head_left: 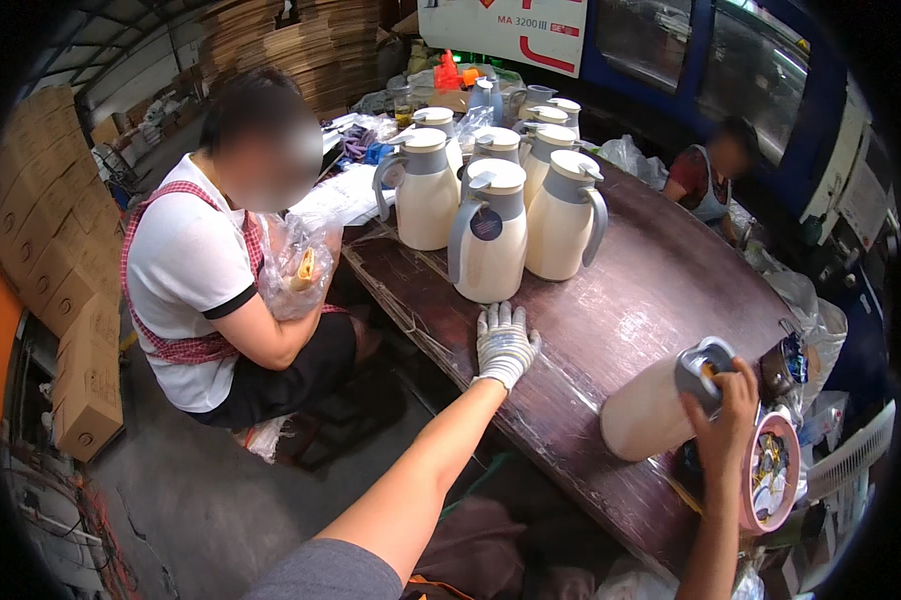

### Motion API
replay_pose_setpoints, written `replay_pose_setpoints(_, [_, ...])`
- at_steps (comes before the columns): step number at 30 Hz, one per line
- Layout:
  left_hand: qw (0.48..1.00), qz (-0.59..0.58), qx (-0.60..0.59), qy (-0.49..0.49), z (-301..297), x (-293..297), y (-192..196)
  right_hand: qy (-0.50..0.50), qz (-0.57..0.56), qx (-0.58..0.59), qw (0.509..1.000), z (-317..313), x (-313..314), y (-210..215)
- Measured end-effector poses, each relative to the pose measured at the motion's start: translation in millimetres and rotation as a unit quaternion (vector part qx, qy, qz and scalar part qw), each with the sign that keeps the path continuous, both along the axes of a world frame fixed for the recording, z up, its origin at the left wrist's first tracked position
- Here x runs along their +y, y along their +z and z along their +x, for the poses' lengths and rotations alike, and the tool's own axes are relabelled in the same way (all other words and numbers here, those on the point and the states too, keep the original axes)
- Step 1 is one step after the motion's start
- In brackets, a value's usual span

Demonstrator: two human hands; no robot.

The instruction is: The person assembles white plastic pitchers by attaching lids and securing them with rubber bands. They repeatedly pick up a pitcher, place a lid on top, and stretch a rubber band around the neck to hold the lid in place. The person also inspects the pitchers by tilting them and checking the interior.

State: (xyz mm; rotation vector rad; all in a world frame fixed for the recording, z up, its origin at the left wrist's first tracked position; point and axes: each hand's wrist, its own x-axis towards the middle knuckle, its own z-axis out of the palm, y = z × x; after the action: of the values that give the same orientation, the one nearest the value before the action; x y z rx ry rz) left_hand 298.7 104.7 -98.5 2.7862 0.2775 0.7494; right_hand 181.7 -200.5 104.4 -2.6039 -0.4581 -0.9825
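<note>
My left hand (503, 348), in a striped knit glove, lies palm down on the table with its fingers apart. Its fingertips reach the base of a cream thermal jug (491, 255) that has a grey collar, a white lid and a round dark tag. On the right, my bare right hand (727, 410) grips the grey collar of another cream thermal jug (642, 412). This one leans to the right, its lid off and its mouth uncovered. Part of its rim and any handle are hidden by my fingers.
Several lidded jugs (560, 222) stand grouped on the dark table (660, 270). A pink basin (792, 470) of small parts sits beside my right forearm. At left sits a person (195, 250) with a plastic bag; another person (705, 178) is beyond the table. Cartons (85, 385) line the left.
</note>
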Motion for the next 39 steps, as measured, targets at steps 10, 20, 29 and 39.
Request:
replay_pose_setpoints(10, [0.606,-0.513,0.266,-0.548,-99,-76,87,0.316,0.001,0.06,0.947,-150,22,-11])
replay_pose_setpoints(20, [0.585,-0.313,0.423,-0.617,-195,-89,106,-0.101,0.305,0.255,0.912,-313,-72,-175])
replay_pose_setpoints(29, [0.555,-0.464,0.489,-0.487,-228,-105,77,-0.426,0.167,0.437,0.774,-383,-139,-239])
replay_pose_setpoints(39, [0.6,-0.406,0.503,-0.471,-228,-114,85,-0.418,0.139,0.477,0.761,-365,-151,-253])
